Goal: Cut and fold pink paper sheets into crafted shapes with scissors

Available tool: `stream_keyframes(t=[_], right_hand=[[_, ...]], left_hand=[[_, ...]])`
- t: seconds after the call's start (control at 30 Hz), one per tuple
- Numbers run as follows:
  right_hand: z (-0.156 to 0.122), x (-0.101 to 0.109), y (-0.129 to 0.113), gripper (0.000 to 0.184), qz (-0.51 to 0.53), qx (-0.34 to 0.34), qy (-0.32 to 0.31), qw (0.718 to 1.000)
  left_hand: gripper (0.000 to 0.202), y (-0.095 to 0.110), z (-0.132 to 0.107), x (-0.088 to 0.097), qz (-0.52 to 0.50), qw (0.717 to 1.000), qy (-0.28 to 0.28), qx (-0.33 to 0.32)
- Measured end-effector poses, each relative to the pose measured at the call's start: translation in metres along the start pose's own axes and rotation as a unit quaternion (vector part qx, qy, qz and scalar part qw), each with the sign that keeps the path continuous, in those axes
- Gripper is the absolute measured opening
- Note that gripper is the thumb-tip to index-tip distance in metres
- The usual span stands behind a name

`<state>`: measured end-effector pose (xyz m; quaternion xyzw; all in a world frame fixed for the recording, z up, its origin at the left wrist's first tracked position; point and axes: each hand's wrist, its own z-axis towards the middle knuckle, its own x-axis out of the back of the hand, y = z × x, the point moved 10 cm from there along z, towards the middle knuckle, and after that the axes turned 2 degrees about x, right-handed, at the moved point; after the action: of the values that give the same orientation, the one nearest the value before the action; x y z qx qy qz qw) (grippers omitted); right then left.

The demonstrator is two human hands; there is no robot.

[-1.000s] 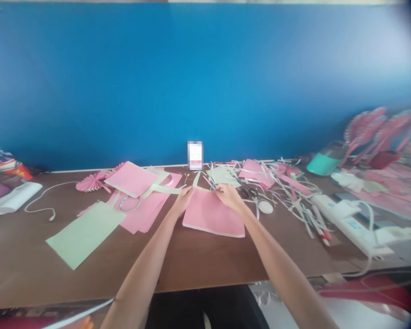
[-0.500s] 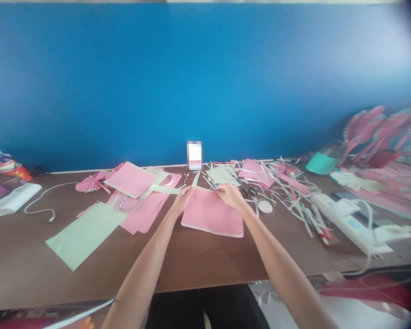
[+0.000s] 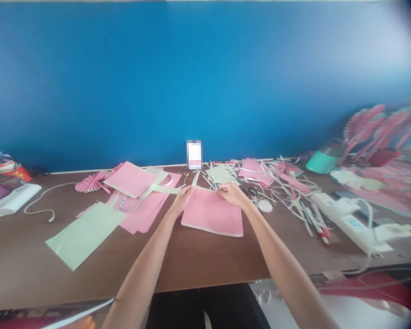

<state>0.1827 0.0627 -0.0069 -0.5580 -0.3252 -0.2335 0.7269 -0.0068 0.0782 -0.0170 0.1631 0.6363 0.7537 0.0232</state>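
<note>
- Pink rectangular paper sheet (image 3: 212,212) lies on the brown tabletop (image 3: 198,262), straight in front of you!
- Your right hand (image 3: 230,193) has its fingers closed, pinching the far edge.
- Your left hand (image 3: 183,197) touches the far left corner; gripping or just pressing, I can't tell.
- Pale green rectangular paper sheet (image 3: 85,235) off to your left, round white disc (image 3: 265,206) near your right hand.

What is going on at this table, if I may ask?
A person's left hand is at the far left corner of a pink paper and the right hand at its far edge; whether they pinch or press is unclear. A pale green sheet lies to the left on the brown table, and loose paper strips lie to the right.
</note>
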Motion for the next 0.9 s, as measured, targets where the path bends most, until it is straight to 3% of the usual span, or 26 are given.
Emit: stream_keyframes(t=[0.1, 0.27, 0.43, 0.9], right_hand=[[-0.001, 0.001, 0.001, 0.022, -0.001, -0.007, -0.007, 1.000], [-0.003, -0.001, 0.006, 0.023, -0.011, -0.033, -0.036, 0.999], [-0.003, 0.007, 0.017, 0.017, -0.047, -0.048, -0.009, 0.998], [-0.006, -0.001, 0.028, 0.014, 0.014, -0.089, -0.042, 0.995]], left_hand=[[0.038, -0.001, 0.001, -0.004, -0.019, 1.000, -0.022, -0.003], [0.038, -0.001, 0.002, 0.000, -0.024, 1.000, -0.008, -0.008], [0.037, -0.002, 0.003, 0.002, -0.017, 1.000, -0.001, -0.008], [0.038, -0.002, 0.007, 0.004, -0.008, 1.000, 0.013, -0.025]])
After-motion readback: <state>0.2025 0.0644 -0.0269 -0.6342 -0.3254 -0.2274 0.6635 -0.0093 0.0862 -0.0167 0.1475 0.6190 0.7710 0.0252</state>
